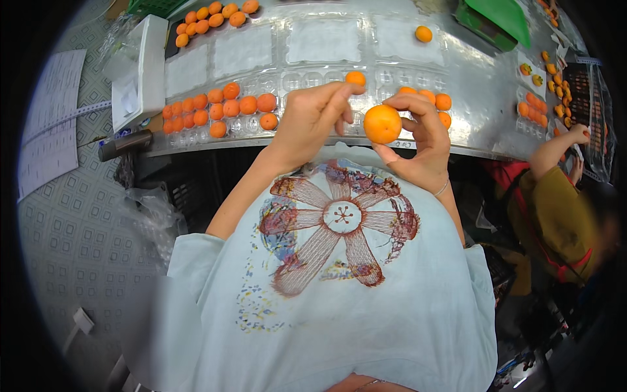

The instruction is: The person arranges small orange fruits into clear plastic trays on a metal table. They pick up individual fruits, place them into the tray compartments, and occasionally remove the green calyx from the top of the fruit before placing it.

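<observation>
My right hand (421,142) holds an orange, round fruit (382,124) between thumb and fingers, over the table's near edge. Beside it on the left, my left hand (318,117) is raised with its fingers bent and no fruit visible in it. Another orange fruit (355,79) sits in a clear plastic tray (313,81) just beyond the left fingertips. Several fruits (443,102) rest in tray cups behind my right hand, which partly hides them. To the left, rows of deeper orange fruits (231,108) fill many cups of clear trays.
Flat clear containers (323,41) line the metal table (477,88), with a loose fruit (423,34) on one. A green scoop-like bin (494,22) stands at the back right, a white foam box (142,73) at the left. At right, a co-worker's arm (553,149) reaches near more fruit.
</observation>
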{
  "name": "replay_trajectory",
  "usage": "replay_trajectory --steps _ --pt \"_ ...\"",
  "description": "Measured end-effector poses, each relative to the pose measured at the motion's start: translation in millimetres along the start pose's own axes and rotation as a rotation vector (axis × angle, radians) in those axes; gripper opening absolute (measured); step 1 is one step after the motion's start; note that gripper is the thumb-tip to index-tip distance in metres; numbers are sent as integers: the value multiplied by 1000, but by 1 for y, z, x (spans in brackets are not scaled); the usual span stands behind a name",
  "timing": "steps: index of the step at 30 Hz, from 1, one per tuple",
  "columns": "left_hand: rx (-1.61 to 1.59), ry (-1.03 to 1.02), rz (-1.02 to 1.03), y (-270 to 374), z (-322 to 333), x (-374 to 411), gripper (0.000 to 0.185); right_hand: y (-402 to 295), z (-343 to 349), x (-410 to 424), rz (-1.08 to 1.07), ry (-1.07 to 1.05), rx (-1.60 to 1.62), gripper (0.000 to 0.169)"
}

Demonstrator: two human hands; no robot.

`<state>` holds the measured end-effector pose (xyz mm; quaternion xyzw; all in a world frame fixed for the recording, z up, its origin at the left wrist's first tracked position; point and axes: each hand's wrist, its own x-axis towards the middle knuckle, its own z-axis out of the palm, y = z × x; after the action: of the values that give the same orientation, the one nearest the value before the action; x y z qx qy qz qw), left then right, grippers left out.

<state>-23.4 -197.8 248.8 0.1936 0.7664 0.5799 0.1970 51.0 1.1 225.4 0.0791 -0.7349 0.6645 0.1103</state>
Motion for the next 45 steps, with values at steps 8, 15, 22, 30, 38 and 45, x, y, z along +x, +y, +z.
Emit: replay_trajectory --steps 8,15,22,30,38,45 --pt "526 77 -341 -57 -68 -66 16 14 0 8 188 -99 452 58" --pt "783 -13 -923 -141 -126 -164 23 95 5 0 456 5 457 47" --pt "889 -36 -916 -192 -155 -211 49 164 33 -28 529 19 -138 47" --pt "805 -164 -963 -197 -194 -190 50 166 65 -36 192 -31 -756 43" --pt "867 -220 -855 -198 -211 -174 30 161 68 -38 240 -21 -796 45" --pt "846 -147 -728 -185 -213 -167 32 168 -26 -17 187 126 -1132 57"
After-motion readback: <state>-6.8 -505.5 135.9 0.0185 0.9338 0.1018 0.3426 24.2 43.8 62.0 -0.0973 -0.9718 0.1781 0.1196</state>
